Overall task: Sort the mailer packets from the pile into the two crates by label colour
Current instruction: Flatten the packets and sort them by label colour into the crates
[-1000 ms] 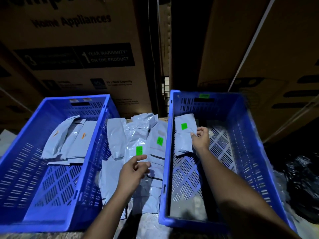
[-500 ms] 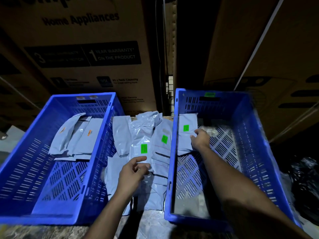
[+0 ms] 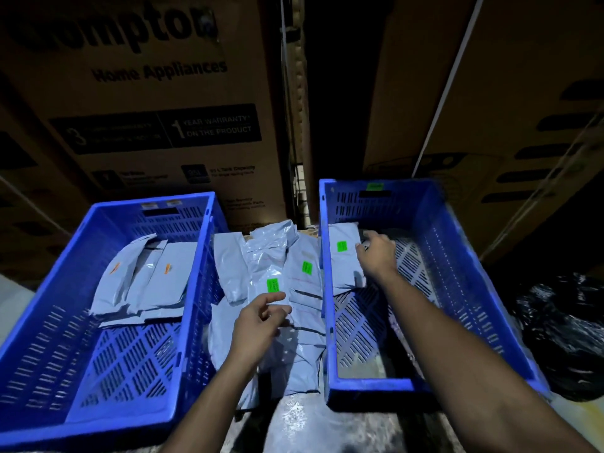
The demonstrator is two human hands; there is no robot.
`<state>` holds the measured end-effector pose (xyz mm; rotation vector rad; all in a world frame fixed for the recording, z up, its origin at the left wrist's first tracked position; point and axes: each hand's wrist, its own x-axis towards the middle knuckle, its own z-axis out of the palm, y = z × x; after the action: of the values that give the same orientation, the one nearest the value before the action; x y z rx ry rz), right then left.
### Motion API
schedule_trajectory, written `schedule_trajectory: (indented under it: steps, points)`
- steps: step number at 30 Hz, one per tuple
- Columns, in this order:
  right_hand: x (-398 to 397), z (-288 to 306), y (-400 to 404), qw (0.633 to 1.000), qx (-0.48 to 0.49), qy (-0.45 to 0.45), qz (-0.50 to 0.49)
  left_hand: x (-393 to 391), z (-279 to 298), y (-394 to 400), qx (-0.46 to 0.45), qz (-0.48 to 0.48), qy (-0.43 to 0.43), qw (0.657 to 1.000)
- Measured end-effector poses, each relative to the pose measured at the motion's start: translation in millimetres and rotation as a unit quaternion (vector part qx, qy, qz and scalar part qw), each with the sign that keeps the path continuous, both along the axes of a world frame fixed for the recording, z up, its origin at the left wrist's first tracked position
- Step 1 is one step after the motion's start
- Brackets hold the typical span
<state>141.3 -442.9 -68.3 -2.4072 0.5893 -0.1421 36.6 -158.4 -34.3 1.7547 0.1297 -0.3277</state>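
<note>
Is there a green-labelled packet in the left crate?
No, the packets in the left crate carry orange labels.
</note>
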Motion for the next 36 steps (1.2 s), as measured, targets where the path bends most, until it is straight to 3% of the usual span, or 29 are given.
schedule_trajectory:
  steps: [5, 10, 18, 20, 23, 26, 29, 32, 36]
  points:
    - [-46, 58, 41, 0.998, -0.014, -0.061, 0.014, -11, 18, 28, -0.014, -0.037, -0.031, 0.999]
    - [-105, 98, 109, 0.989, -0.037, -0.136, 0.05, -28, 30, 71, 0.05, -0.124, -0.104, 0.986]
    - [-191, 106, 219, 0.962, -0.075, -0.242, 0.102, -63, 33, 139, 0.069, -0.129, -0.159, 0.976]
    - [-201, 84, 238, 0.967, -0.058, -0.218, 0.114, -74, 30, 151, 0.056, -0.125, -0.15, 0.979]
    - [-197, 38, 251, 0.988, -0.035, -0.113, 0.102, -88, 23, 163, 0.046, -0.116, -0.149, 0.981]
    - [-179, 5, 252, 0.994, -0.058, -0.005, 0.093, -94, 20, 169, 0.047, -0.099, -0.15, 0.983]
    - [-156, -17, 250, 0.99, -0.084, 0.042, 0.106, -98, 25, 170, 0.051, -0.087, -0.14, 0.985]
    - [-134, -33, 247, 0.976, -0.147, 0.061, 0.149, -98, 30, 168, 0.07, -0.074, -0.147, 0.984]
    - [-113, -49, 244, 0.923, -0.266, 0.092, 0.262, -97, 38, 168, 0.1, -0.054, -0.157, 0.981]
